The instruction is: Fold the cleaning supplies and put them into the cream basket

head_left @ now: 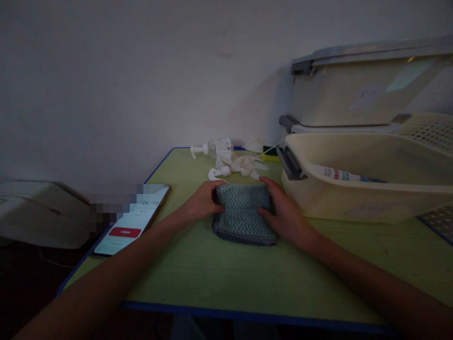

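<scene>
A folded knitted cloth (244,212), blue-green with a dark speckled border, stands partly raised on the green table in front of me. My left hand (203,202) grips its left edge, thumb on the near face and fingers behind. On the opposite edge, my right hand (283,212) holds it the same way, with the thumb against the front. The fingers behind the cloth are mostly hidden. Just beyond it lie a white pump head (218,173) and a crumpled whitish glove (244,164).
A clear pump bottle (217,147) lies at the back, near a green-yellow sponge (271,153). A phone (134,222) rests by the left edge. At right stand an open cream bin (354,203) holding a printed packet (336,174) and a lidded storage box (354,94). The table (219,278) has blue edging.
</scene>
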Demonstrator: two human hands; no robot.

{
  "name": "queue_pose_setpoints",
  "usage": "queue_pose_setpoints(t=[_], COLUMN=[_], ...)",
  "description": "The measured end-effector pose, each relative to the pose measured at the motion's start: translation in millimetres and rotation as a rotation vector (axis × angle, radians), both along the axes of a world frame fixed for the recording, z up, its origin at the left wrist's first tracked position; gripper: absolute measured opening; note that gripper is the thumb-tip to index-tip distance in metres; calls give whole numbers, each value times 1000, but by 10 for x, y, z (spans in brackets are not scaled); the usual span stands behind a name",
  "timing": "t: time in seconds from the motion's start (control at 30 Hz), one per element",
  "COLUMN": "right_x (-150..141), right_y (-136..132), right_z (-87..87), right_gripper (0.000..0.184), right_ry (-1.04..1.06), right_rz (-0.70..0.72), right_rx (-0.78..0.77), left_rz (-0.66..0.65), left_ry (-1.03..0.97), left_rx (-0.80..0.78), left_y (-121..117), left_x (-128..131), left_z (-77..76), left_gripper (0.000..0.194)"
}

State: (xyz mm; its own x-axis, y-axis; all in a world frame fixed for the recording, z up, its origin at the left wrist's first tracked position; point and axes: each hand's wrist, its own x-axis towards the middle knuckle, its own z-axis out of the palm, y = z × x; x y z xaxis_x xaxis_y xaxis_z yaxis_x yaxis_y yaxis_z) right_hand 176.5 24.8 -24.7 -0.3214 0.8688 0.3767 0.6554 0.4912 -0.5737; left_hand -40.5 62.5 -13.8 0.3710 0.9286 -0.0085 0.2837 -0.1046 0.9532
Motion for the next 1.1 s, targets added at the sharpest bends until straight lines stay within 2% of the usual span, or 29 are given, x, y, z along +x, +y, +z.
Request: queue_pose_setpoints(t=[0.13, 0.23, 0.3, 0.43, 0.53, 0.6, 0.73, 0.83, 1.1], right_x=[2, 6, 14, 64, 112, 131, 129, 116, 90], right_y=[38, 10, -22, -63, -76, -84, -95, -83, -74], right_z=[25, 75, 101, 132, 173, 214, 274, 275, 272], right_gripper=[68, 72, 64, 39, 29, 24, 18, 21, 24], right_ry=[135, 71, -17, -188, -353, -449, -532, -562, -631], right_rz=[-52, -98, -92, 97, 244, 306, 418, 481, 521], right_rx=[-107, -117, -65, 112, 236, 302, 384, 467, 501], left_rz=[7, -1, -42, -175, -345, -438, -501, -529, -576], left_ry=[45, 131, 182, 216, 258, 287, 341, 395, 493], left_rx=[-1, 46, 100, 309, 518, 582, 634, 652, 683], left_y=[-10, -15, -18, -46, -82, -102, -126, -135, -134], left_x=[3, 2, -1, -3, -2, -3, -2, 0, -7], left_z=[27, 46, 49, 69, 112, 141, 172, 177, 174], left_gripper=[47, 38, 27, 16, 16, 17, 20, 21, 26])
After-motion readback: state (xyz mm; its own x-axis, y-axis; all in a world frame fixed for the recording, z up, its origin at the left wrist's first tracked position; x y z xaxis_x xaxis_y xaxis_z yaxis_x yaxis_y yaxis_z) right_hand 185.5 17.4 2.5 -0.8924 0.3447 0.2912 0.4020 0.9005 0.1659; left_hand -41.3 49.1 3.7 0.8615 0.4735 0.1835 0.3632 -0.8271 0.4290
